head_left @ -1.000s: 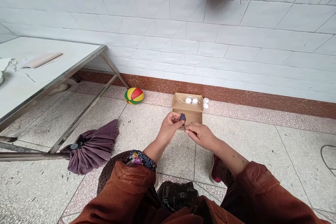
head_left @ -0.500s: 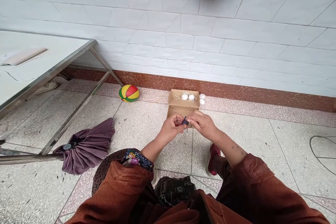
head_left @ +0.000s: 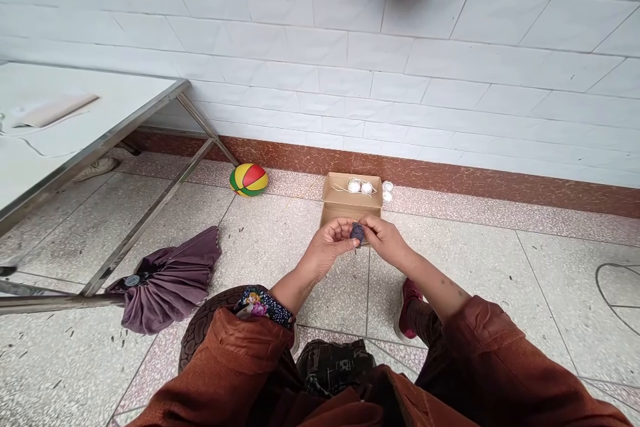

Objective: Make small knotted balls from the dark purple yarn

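Between my hands is a small dark blue-purple ball of yarn (head_left: pixel 357 232), held above the front of an open cardboard box (head_left: pixel 327 215). My left hand (head_left: pixel 331 243) grips it from the left, thumb below and fingers curled behind. From the right, the fingertips of my right hand (head_left: pixel 385 237) pinch its edge. Two white balls of string (head_left: pixel 354 185) with loose ends lie on the box's raised lid. Just right of the lid sit two more small white round pieces (head_left: pixel 387 192) on the floor.
A red, yellow and green ball (head_left: pixel 249 179) rests near the wall. At left stands a metal-framed table (head_left: pixel 145 103), with a folded purple umbrella (head_left: pixel 170 280) by its lower bar. A black patterned bag (head_left: pixel 335 363) is between my legs. Thin wire (head_left: pixel 600 280) loops at far right.
The dark ball of yarn has been turned in my fingers and shows a broader side. My right hand's fingers have drawn in closer around it. The view has shifted slightly.
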Motion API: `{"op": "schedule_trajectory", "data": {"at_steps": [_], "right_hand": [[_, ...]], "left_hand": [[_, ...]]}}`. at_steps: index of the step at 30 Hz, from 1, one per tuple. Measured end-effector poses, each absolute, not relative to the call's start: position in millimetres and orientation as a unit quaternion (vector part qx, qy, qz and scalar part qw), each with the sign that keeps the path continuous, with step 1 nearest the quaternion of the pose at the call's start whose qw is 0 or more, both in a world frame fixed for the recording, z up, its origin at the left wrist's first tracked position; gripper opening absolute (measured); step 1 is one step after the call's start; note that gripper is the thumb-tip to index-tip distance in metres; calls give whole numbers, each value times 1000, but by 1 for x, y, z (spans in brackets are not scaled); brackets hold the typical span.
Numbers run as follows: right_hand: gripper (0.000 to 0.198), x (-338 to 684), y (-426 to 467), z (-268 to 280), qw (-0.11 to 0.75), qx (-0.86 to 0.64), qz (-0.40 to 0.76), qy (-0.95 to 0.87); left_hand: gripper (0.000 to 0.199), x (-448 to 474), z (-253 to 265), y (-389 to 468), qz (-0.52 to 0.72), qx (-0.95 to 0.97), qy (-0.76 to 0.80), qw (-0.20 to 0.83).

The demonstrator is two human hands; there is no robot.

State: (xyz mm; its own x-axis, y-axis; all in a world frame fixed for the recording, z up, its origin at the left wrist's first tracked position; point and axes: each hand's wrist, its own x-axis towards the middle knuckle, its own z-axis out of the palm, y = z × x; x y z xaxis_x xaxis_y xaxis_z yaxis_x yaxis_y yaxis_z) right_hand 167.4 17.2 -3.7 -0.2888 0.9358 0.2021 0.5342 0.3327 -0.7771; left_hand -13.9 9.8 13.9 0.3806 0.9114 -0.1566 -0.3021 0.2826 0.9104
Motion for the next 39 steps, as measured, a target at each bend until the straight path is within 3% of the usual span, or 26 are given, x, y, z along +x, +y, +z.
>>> {"op": "schedule_trajectory", "data": {"at_steps": [6,13,18,25,29,33,39], "right_hand": [[15,165,8,1,300,-456,294,-785],[12,167,7,19,321,-388,303,-809],[16,173,19,15,374,-432,284,-770],[15,166,16,-5,336,-470,313,-754],[14,163,10,-5,304,-442,289,-792],[10,165,6,4,291,-410,284,-817],[10,171,10,14,309,-385,257,-831]], "left_hand": [[33,-18,4,20,477,404,440,645],[28,-16,-7,21,420,527,474,567],[22,-11,0,10,368,573,424,597],[43,-12,7,11,456,423,384,682],[40,-15,2,16,490,378,408,672],[34,-18,-4,21,473,415,453,632],[42,-12,-10,16,388,549,476,567]]}}
